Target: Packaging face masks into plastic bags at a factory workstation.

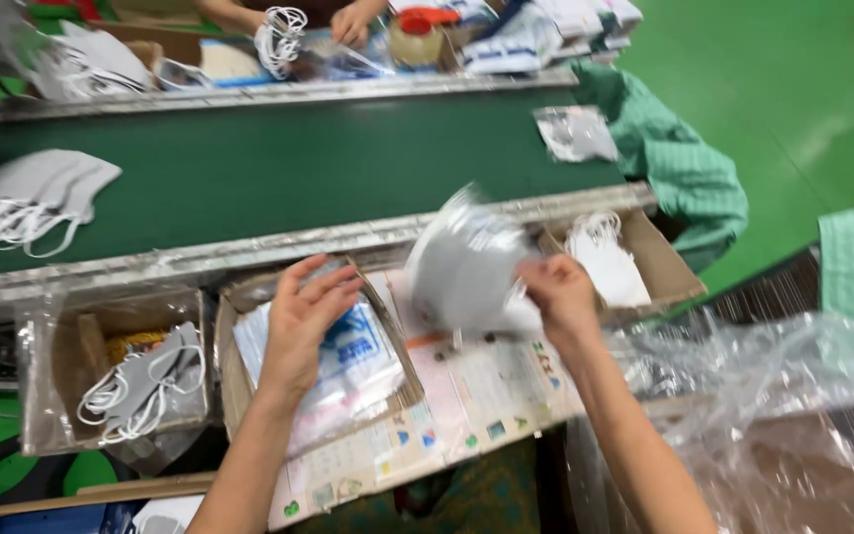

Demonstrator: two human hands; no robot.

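My right hand (560, 297) grips a grey-white face mask (467, 267), blurred by motion, above a printed sheet (491, 391) on the work surface. My left hand (303, 321) lies flat with fingers spread on a stack of clear printed bags (368, 361) in a cardboard box (232, 381). A second box (666, 267) to the right holds white masks (605, 259).
A dark green conveyor belt (298, 168) runs across, carrying a pile of grey masks (37, 198) at left and a clear bagged mask (575, 133) at right. Another person's hands (348, 22) work across the belt. A box of masks (145, 381) sits at left; crumpled clear plastic (773, 386) at right.
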